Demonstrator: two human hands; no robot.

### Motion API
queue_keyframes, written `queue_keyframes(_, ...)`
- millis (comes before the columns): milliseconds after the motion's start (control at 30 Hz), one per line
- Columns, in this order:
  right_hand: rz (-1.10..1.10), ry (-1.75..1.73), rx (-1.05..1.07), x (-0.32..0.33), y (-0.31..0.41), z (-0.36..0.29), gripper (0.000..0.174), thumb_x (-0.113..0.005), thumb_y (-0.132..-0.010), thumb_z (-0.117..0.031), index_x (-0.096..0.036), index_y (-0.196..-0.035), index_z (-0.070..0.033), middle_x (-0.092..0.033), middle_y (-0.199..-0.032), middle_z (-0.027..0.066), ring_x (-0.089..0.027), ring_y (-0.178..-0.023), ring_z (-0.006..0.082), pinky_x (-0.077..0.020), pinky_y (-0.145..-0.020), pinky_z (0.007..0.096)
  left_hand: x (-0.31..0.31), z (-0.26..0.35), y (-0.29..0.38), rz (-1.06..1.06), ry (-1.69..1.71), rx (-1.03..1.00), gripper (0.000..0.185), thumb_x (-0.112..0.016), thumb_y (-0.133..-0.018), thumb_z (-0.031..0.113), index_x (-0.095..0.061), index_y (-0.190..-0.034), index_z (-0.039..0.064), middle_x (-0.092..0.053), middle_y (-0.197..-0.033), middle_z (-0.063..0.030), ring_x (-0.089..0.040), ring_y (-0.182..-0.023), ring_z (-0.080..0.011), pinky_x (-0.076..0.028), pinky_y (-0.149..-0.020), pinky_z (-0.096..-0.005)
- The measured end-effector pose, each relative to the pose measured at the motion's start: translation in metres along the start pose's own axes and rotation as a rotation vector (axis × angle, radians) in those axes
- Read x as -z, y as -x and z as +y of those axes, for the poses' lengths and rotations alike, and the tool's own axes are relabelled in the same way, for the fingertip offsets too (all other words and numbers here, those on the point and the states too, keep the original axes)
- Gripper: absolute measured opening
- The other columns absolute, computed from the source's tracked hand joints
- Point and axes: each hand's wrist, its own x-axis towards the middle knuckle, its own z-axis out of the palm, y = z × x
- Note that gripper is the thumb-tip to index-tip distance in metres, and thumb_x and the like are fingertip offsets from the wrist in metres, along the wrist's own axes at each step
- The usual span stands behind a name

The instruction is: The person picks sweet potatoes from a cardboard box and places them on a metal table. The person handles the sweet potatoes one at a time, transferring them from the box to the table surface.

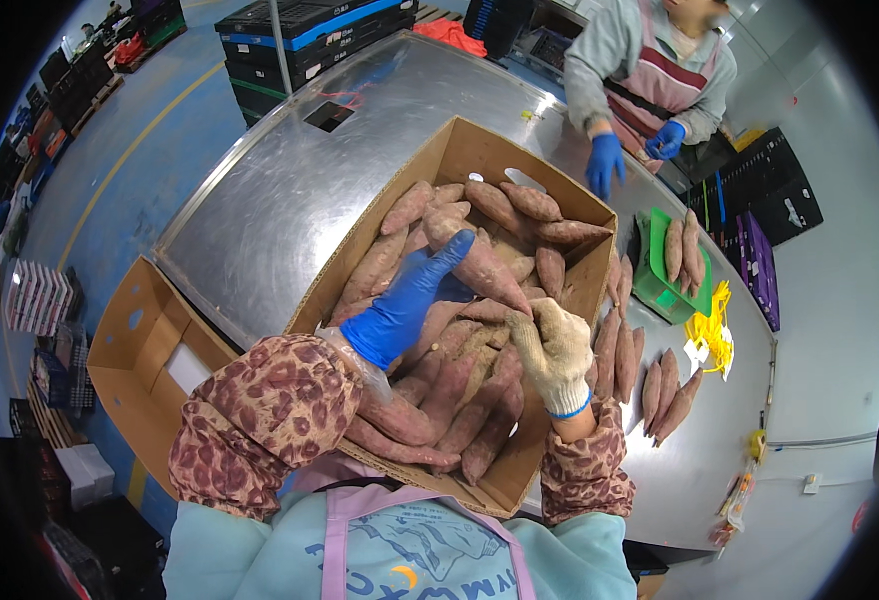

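A cardboard box (451, 139) full of sweet potatoes stands on the steel table before me. My left hand (402, 307), in a blue glove, holds a large sweet potato (477, 262) above the others. At its lower tip is my right hand (556, 349), in a cream knitted glove, its fingers curled; whether they pinch the tip I cannot tell. Under both hands lie many sweet potatoes (409, 420). More of them (616, 356) lie on the table right of the box, some in small groups (668, 397).
Sweet potatoes lie on a green crate (657, 247), near yellow straps (709, 330). Across the steel table (259, 217) stands a co-worker (649, 82) in blue gloves. An empty cardboard box (132, 337) is at the left. Black crates (319, 45) are stacked beyond the table.
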Motion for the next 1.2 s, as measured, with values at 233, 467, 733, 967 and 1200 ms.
queue_keyframes(233,-0.156,0.28,0.384,0.004,-0.007,-0.009,0.017,-0.073,-0.08,-0.019,-0.062,-0.074,-0.009,-0.056,-0.059,0.0101,-0.058,-0.055,0.0317,-0.0445,-0.05,0.0388,0.007,-0.001,0.0,0.026,-0.134,0.081,0.063,-0.053,-0.099,0.054,-0.057,-0.13,-0.001,-0.064,-0.119,-0.0116,-0.061,-0.111,-0.0198,-0.046,-0.1,-0.0324)
queue_keyframes(467,-0.45,-0.122,0.484,0.002,-0.01,-0.011,0.017,-0.066,-0.088,-0.025,-0.067,-0.087,-0.008,-0.061,-0.068,0.0122,-0.063,-0.066,0.0344,-0.0484,-0.058,0.0435,-0.003,0.001,0.004,0.096,-0.083,0.144,0.064,-0.06,-0.095,0.051,-0.055,-0.133,0.0,-0.063,-0.122,-0.0118,-0.061,-0.112,-0.0203,-0.045,-0.101,-0.0302)
queue_keyframes(733,-0.259,-0.401,-0.151,-0.007,0.002,-0.002,0.027,-0.069,-0.088,-0.02,-0.061,-0.108,-0.003,-0.068,-0.085,0.011,-0.066,-0.07,0.0259,-0.0516,-0.066,0.0363,0.003,-0.002,-0.002,-0.221,-0.276,0.025,0.061,-0.071,-0.091,0.04,-0.053,-0.133,0.0,-0.063,-0.117,-0.0117,-0.063,-0.103,-0.0182,-0.05,-0.091,-0.0279)
queue_keyframes(967,-0.094,-0.134,-0.168,0.007,-0.004,-0.008,0.027,-0.074,-0.082,-0.021,-0.06,-0.095,-0.002,-0.061,-0.07,0.0105,-0.06,-0.056,0.0203,-0.0477,-0.057,0.0317,0.007,-0.007,-0.002,-0.507,-0.572,0.192,0.05,-0.074,-0.088,0.035,-0.06,-0.12,-0.001,-0.066,-0.092,-0.0054,-0.06,-0.082,-0.0134,-0.05,-0.072,-0.029)
queue_keyframes(1200,0.04,-0.087,0.104,0.007,-0.006,-0.004,0.012,-0.068,-0.083,-0.013,-0.066,-0.073,-0.007,-0.06,-0.062,0.011,-0.062,-0.056,0.0294,-0.0471,-0.055,0.0372,0.009,-0.015,0.0,-0.415,-0.777,0.177,0.062,-0.078,-0.082,0.044,-0.061,-0.119,-0.002,-0.069,-0.096,-0.0152,-0.066,-0.091,-0.0205,-0.052,-0.08,-0.0317)
